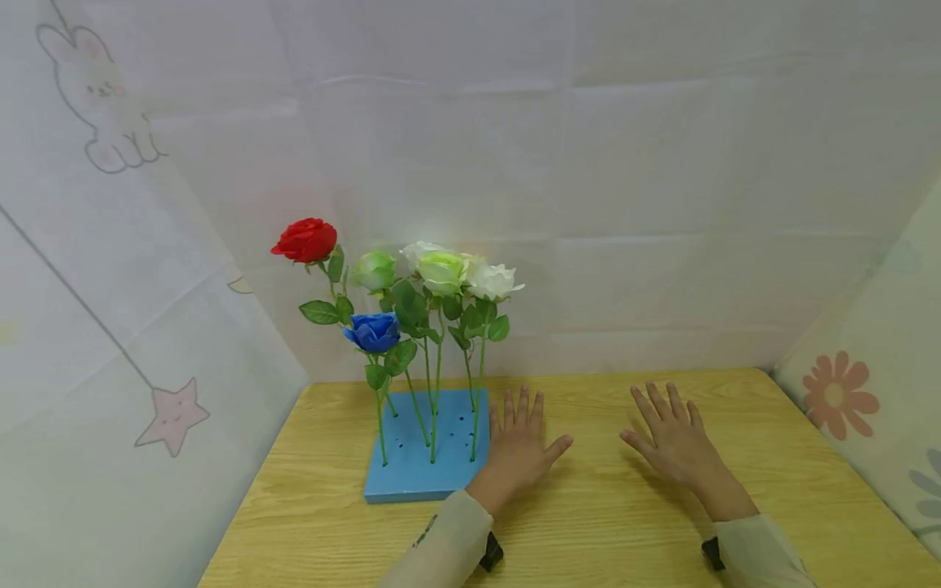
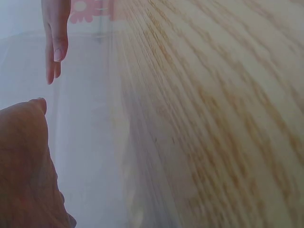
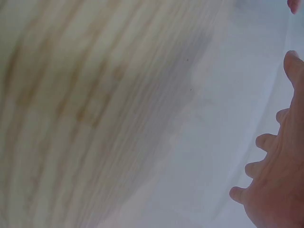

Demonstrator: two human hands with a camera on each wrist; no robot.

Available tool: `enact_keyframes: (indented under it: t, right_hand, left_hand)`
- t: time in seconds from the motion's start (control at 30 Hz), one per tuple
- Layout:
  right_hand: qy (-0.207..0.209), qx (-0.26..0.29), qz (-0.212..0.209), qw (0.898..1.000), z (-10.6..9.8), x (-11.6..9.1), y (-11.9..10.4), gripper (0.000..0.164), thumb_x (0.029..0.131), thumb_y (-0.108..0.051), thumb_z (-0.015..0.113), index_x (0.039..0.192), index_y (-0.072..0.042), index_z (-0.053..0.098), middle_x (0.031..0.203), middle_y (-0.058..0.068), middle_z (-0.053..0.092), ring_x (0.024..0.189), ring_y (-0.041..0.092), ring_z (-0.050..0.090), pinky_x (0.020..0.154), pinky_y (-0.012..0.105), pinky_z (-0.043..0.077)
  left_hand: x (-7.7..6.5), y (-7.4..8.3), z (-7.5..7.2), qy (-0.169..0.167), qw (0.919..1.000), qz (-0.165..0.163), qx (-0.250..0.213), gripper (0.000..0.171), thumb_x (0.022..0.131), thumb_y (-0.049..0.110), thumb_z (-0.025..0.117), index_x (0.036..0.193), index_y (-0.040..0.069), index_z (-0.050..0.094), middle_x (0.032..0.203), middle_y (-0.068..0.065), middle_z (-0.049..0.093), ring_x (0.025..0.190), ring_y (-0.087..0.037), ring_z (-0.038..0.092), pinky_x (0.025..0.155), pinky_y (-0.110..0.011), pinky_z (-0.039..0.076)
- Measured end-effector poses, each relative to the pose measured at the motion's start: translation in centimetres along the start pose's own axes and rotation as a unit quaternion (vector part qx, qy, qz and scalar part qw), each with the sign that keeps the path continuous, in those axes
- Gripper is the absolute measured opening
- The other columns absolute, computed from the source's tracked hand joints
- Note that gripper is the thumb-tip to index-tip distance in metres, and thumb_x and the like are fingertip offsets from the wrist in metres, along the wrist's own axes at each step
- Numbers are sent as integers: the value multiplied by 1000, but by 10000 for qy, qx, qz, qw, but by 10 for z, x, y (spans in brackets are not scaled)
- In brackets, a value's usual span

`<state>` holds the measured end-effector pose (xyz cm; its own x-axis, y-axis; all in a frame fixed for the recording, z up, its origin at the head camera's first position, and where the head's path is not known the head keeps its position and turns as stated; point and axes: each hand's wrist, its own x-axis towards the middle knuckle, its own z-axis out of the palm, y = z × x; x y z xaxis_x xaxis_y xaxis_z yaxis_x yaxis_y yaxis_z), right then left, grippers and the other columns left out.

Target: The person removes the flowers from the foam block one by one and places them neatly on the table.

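In the head view my left hand (image 1: 519, 449) is spread palm down, just right of a light blue board (image 1: 412, 487) with holes. My right hand (image 1: 678, 443) is spread over the table farther right, fingers straight. Neither hand holds anything. Stems stand in the board: a red rose (image 1: 305, 241) at the back left, a blue rose (image 1: 373, 332) at the front left, a pale green bud (image 1: 376, 270), a light green rose (image 1: 443, 272) and a white rose (image 1: 494, 281), with more white petals partly hidden behind. The left wrist view shows the left hand (image 2: 26, 166); the right wrist view shows the right hand (image 3: 280, 175).
A wood-grain table (image 1: 588, 523) lies under the hands and the board. Pale cloth walls (image 1: 662, 188) enclose it at the back and both sides, printed with a rabbit, a star and flowers. Dark wrist devices (image 1: 492, 552) show at the sleeves.
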<state>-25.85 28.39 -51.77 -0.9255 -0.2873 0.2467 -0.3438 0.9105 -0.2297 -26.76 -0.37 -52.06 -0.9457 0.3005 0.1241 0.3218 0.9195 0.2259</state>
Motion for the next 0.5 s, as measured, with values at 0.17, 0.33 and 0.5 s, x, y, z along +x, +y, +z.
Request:
enact_keyframes:
  t: [0.17,0.33,0.5]
  right_hand:
    - [-29,25,-29,10000,0,0,-4,84,103,-57,49,165,-16,11,166,25,13,151,53,1,112,76,8]
    - [-17,67,-26,10000,-5,1,-10,83,103,-56,48,165,-15,10,166,26,12,151,52,0,112,76,7]
    - [-73,75,-28,9999,-7,1,-13,84,103,-56,48,165,-15,8,167,26,10,151,53,-1,112,76,6]
  left_hand:
    - [-4,2,-3,-57,10000,-33,62,90,98,74,35,165,22,6,171,-8,0,156,-36,-5,120,-64,7]
    - [-7,2,-6,-51,9999,17,132,90,98,76,28,165,23,3,171,-6,-4,156,-34,-7,121,-64,6]
    - [-12,1,-10,-122,9998,117,78,94,93,83,15,164,25,-2,170,-4,-6,155,-32,-11,122,-62,3]
